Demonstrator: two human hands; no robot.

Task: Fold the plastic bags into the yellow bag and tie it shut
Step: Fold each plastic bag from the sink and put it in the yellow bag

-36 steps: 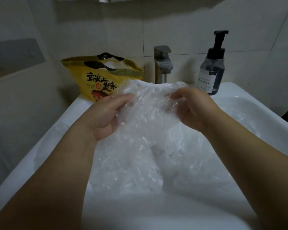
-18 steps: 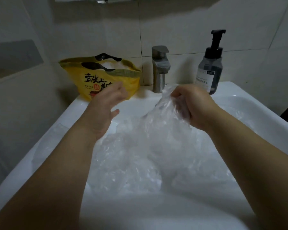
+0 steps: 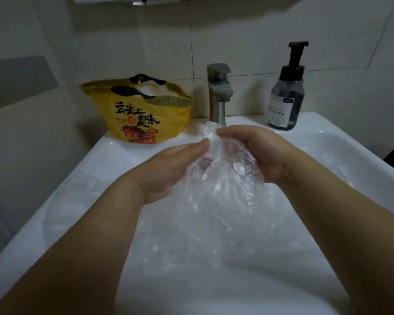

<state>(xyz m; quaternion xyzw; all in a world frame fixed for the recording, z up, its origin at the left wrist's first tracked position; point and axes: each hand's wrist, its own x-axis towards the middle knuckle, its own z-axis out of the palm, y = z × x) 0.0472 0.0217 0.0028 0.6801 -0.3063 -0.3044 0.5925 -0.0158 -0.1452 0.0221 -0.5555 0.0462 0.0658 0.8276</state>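
Pale tiled wall [image 3: 237,30] backs a white sink [image 3: 105,153] in dim light. At far left a flattened plastic sheet [image 3: 66,196] lies over the sink's left rim. Next along, the yellow bag [image 3: 141,114] stands upright on the back ledge with its mouth open and black handles up. Pale plastic shows inside it, and it is not tied. Forward of it the left hand [image 3: 168,169] grasps the clear bag [image 3: 223,178] from the left, thumb on the near face and fingers visible through the film. That bag hangs above the basin, gathered at the top and puffed out below. Beneath it, loose bags [image 3: 191,242] lie crumpled across the basin. The tap [image 3: 218,94] stands behind the gathered top; whether they touch cannot be told. The right hand [image 3: 255,153] is clenched round the bag's neck from the right. A pump bottle [image 3: 284,96] stands at far right on the ledge, well apart from the work. Assessment: the step in hand appears to be compacting this bag for packing. Trapped air should be pressed out toward the open end first, or the film will likely spring back. One hand should flatten while the other holds the neck, folding to a strip narrower than the yellow bag's mouth. The film looks thin and slippery, so each fold wants a firm pinch. The yellow bag looks light and may tip, so it should be steadied at insertion. Its handles should be left free for the knot.
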